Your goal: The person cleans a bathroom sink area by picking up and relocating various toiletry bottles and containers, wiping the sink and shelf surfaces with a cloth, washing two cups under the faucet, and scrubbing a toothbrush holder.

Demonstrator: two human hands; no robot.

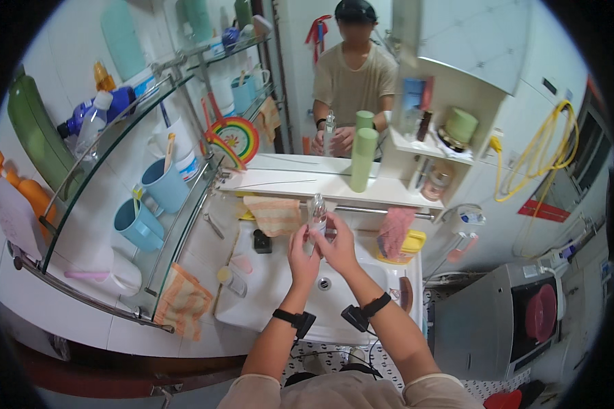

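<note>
Above the back of a white washbasin (353,301), my left hand (303,255) and my right hand (335,243) close around a clear bottle (317,212). The bottle stands upright between them, its rounded transparent top showing above the fingers and a pale label partly visible. Both hands touch it; the fingers behind it are hidden. A tall green bottle (364,161) stands on the white ledge beyond. Left of my hands, a small black object (262,241) sits on the basin rim. The mirror (286,128) reflects a person holding the bottle.
Glass shelves at left hold blue mugs (166,185) and bottles. Striped cloths (273,214) and a pink cloth (396,232) hang near the basin. A yellow container (412,245), a brown comb (406,294) and a small capped bottle (232,281) lie around its rim. A washing machine (470,327) stands right.
</note>
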